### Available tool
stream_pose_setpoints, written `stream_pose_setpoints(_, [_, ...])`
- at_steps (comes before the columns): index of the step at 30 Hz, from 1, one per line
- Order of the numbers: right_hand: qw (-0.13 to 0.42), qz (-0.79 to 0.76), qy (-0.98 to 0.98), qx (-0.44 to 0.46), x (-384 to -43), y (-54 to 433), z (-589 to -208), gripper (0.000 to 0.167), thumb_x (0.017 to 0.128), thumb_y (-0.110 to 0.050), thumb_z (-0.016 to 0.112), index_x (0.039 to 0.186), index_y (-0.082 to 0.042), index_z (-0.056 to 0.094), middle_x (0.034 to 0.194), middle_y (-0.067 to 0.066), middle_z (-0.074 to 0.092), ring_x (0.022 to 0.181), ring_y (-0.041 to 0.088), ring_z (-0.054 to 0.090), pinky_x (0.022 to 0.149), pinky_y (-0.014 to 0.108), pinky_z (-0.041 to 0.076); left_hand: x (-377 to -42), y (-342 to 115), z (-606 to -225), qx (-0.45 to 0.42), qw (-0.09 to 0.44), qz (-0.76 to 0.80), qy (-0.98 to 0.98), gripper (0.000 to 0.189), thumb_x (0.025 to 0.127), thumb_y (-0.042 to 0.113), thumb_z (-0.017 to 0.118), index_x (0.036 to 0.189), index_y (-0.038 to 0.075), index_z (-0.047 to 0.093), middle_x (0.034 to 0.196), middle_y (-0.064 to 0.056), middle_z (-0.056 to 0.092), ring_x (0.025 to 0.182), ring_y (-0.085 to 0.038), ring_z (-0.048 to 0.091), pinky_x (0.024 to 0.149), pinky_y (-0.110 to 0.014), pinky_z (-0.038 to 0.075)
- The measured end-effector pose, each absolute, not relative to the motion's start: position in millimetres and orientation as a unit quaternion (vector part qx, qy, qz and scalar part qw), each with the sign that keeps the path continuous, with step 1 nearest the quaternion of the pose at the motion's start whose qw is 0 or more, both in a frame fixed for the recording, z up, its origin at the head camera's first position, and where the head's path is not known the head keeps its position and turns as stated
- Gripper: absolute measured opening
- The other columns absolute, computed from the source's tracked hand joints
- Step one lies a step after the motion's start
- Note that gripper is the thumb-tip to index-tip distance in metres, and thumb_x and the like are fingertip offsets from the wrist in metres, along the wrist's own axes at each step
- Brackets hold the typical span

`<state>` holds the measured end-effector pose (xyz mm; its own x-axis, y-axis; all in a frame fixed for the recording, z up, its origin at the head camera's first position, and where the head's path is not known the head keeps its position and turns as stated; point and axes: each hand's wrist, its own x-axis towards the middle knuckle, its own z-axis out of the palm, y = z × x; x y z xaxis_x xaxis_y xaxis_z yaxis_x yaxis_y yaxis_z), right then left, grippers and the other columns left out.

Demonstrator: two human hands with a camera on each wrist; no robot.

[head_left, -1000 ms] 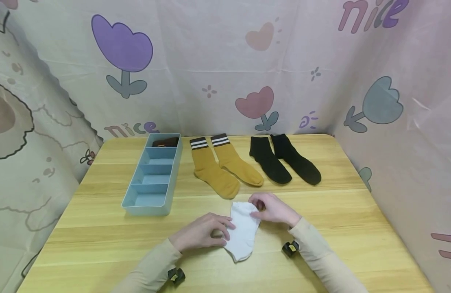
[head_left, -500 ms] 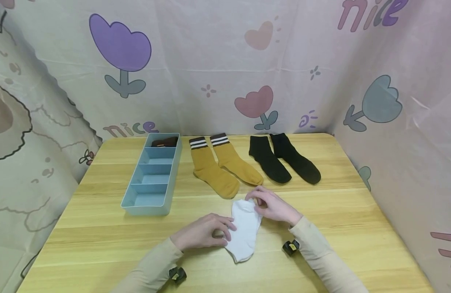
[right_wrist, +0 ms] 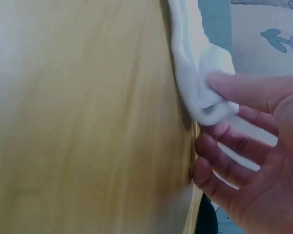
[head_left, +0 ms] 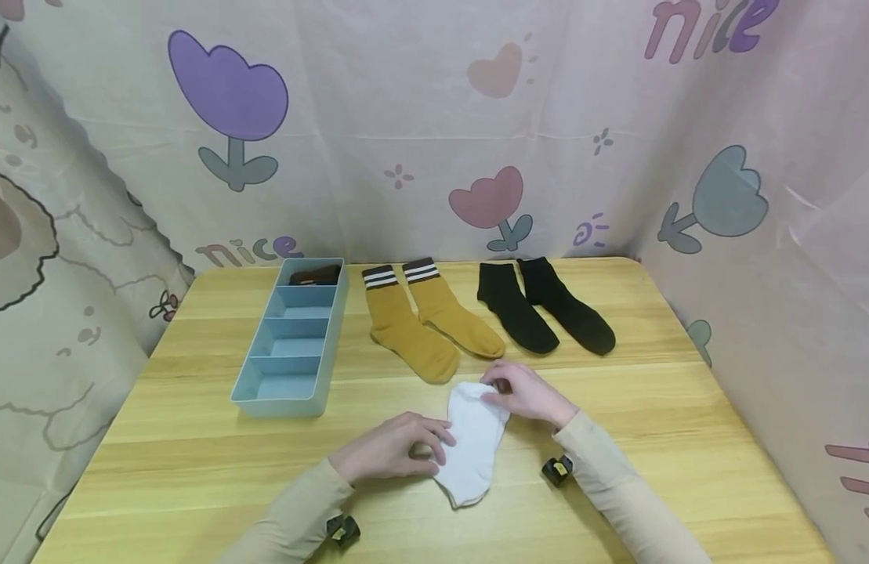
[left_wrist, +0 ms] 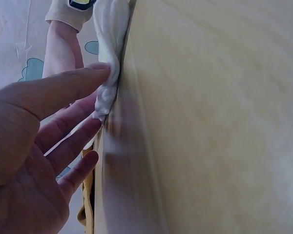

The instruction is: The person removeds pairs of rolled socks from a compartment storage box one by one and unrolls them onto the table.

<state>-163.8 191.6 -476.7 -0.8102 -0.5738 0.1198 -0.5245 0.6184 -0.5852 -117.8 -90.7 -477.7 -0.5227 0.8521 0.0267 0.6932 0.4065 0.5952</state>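
A pair of white socks, one laid over the other, lies on the wooden table in front of the person. At their upper right corner, the right hand pinches the cuff between thumb and fingers; the right wrist view shows the bunched white edge at the fingertips. The left hand rests at the socks' left edge with its fingers loosely extended. Seen from the left wrist, its thumb touches the fabric and the other fingers spread out below.
Behind the socks lie two mustard socks with striped cuffs and two black socks. To the left stands a blue-grey divided box, with a dark brown folded item in its far compartment. A patterned cloth hangs behind the table.
The right hand has lifted slightly, then shifted back down, tugging the cuff a little up and right. The left hand has stayed nearly in place.
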Motion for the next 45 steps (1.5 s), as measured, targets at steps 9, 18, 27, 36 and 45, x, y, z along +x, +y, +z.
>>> stream_pose_setpoints(9, [0.034,-0.327,0.905,-0.27,-171,190,-476,0.009,0.088,-0.007,0.073,0.097,-0.006,0.069,0.077,-0.001,0.062,0.07,0.008,0.052,0.064,0.019,0.044,-118,-92,-479,0.468,0.142,0.286,0.824,0.003,0.087,0.018,0.077,0.089,0.021,0.077,0.126,0.006,0.072,0.134,-0.018,0.058,0.114,-0.039,0.045])
stream_pose_setpoints(18, [0.041,-0.301,0.907,-0.291,-176,193,-473,0.005,0.089,-0.007,0.071,0.091,-0.004,0.075,0.084,0.005,0.071,0.076,0.007,0.057,0.07,0.02,0.049,-116,-93,-478,0.464,0.137,0.281,0.829,0.002,0.088,0.02,0.076,0.087,0.022,0.077,0.125,0.007,0.072,0.132,-0.017,0.06,0.112,-0.038,0.046])
stream_pose_setpoints(27, [0.039,-0.319,0.892,-0.317,-176,194,-471,0.016,0.082,0.004,0.071,0.088,-0.008,0.063,0.082,0.004,0.06,0.074,0.012,0.053,0.068,0.021,0.045,-111,-97,-475,0.418,0.098,0.24,0.871,0.017,0.081,0.043,0.08,0.08,0.026,0.079,0.117,0.015,0.074,0.132,-0.015,0.059,0.11,-0.044,0.042])
stream_pose_setpoints(36, [0.038,-0.288,0.89,-0.352,-174,195,-470,0.019,0.081,0.006,0.068,0.091,-0.009,0.073,0.086,0.002,0.066,0.078,0.011,0.051,0.073,0.023,0.044,-108,-92,-469,0.404,0.046,0.187,0.894,0.033,0.08,0.058,0.076,0.068,0.027,0.077,0.105,0.017,0.076,0.121,-0.014,0.063,0.109,-0.046,0.041])
stream_pose_setpoints(45, [0.063,-0.288,0.886,-0.357,-171,197,-469,0.014,0.079,0.004,0.07,0.085,-0.006,0.077,0.079,0.001,0.072,0.073,0.002,0.057,0.067,0.017,0.049,-108,-92,-468,0.416,0.017,0.149,0.897,0.03,0.072,0.051,0.084,0.06,0.027,0.071,0.102,0.017,0.075,0.105,-0.008,0.066,0.102,-0.043,0.045])
